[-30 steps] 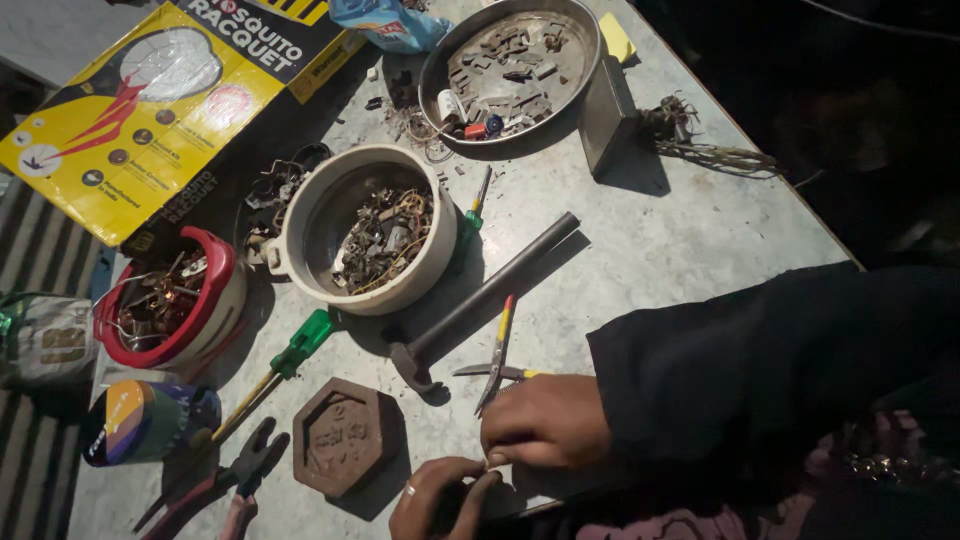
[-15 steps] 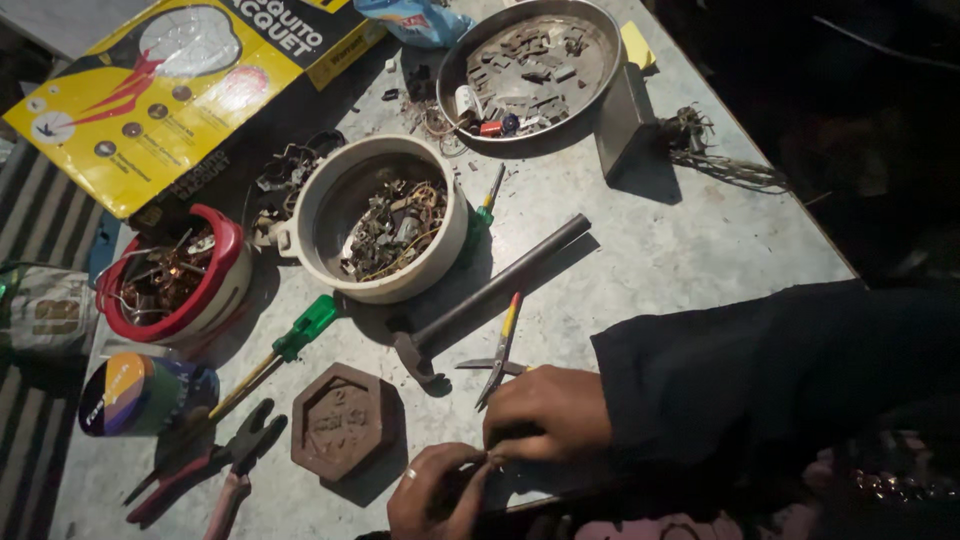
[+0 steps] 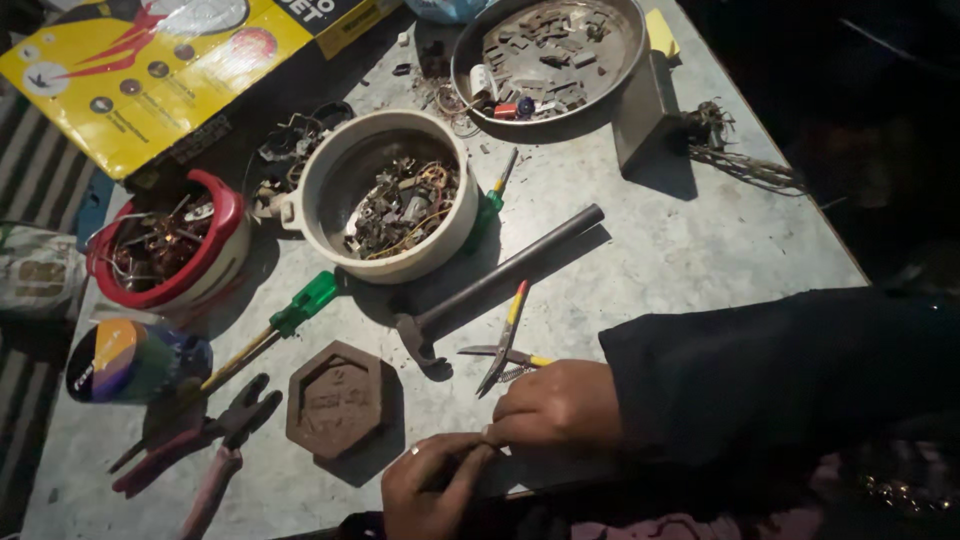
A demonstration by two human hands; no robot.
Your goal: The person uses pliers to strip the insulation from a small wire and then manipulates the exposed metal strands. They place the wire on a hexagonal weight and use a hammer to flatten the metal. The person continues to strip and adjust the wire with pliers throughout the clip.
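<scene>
At the near edge of the bench (image 3: 700, 240) both hands meet. Left hand (image 3: 430, 485), a ring on one finger, has its fingers (image 3: 455, 455) curled nearly closed, tips pinched against those of the right hand (image 3: 555, 405) — whatever small piece they pinch is hidden between them and too dark to tell. Right fingers (image 3: 505, 430) are likewise bent down and closed at the tips; the dark sleeve (image 3: 760, 390) runs off to the right.

Just beyond the right fingers lie small snips (image 3: 505, 355) with yellow-and-red handles, near but not touching. Beyond those, a hammer (image 3: 495, 280) lies slantwise, its head toward the hands. Just left of the left fingers sits a brown hexagonal block (image 3: 335, 400), and farther left, pliers (image 3: 200, 440) and a green-handled screwdriver (image 3: 270, 335). Well beyond stands a cream bowl (image 3: 385, 195) of metal scraps.

Open bench shows only to the right of the hammer, beyond the sleeve — the hands themselves work right at the bench's front edge.
</scene>
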